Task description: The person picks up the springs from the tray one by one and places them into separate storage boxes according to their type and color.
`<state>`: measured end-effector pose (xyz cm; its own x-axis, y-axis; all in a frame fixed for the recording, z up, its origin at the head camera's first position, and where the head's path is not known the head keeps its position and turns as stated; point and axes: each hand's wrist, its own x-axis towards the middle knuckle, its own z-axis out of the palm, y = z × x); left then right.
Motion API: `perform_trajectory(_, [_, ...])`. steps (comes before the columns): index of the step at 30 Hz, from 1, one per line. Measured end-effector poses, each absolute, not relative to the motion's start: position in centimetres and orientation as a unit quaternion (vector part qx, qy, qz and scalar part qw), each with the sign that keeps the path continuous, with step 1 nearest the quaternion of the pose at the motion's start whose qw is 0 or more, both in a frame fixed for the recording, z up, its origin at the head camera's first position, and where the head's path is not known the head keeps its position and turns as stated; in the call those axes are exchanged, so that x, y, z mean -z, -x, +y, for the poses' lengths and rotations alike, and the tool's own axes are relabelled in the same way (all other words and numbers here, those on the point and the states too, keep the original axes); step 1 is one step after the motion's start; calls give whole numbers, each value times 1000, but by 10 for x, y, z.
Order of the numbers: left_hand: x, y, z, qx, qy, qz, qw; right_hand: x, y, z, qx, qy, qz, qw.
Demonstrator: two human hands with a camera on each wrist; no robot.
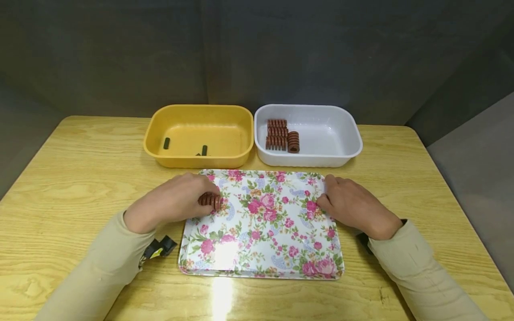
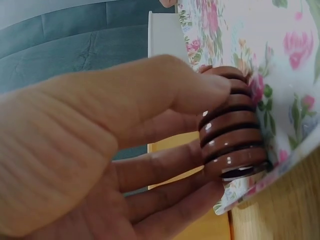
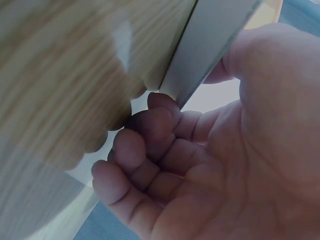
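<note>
My left hand point(image 1: 176, 198) holds a row of glossy brown round pieces point(image 1: 210, 201) at the left side of a flowered tray point(image 1: 273, 240). In the left wrist view, the thumb lies on one side of the brown row point(image 2: 232, 125) and the fingers on the other; the row sits against the tray's surface by its rim. My right hand point(image 1: 353, 203) grips the tray's right edge. Seen from the right wrist, its fingers point(image 3: 127, 150) curl below the rim while the thumb is over the other side, partly hidden.
Behind the tray stand a yellow bin point(image 1: 201, 162) with a few dark green pieces point(image 1: 166, 143) and, touching it, a white bin point(image 1: 309, 160). Several rows of brown pieces point(image 1: 277, 131) fill the white bin's left part. All stand on a wooden table point(image 1: 80, 187) before a dark curtain.
</note>
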<state>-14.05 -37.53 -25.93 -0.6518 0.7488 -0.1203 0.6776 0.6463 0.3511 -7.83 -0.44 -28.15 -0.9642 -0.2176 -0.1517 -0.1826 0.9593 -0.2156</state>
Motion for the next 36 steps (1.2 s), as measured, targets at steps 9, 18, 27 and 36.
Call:
perform_trajectory(9, [263,146,-377,-145,-391,897,147,282,79,-5,97,101,986,85])
perform_trajectory(18, [267,148,-377,-163,-394,897,119,282,78,-5,101,104,986,80])
perform_trajectory(27, [267,148,-377,-178,-401,892,108,283,78,-4,106,107,986,79])
perform_trajectory(36, [269,150,-378,-172,-409,890,102,283,79,-4,101,108,986,80])
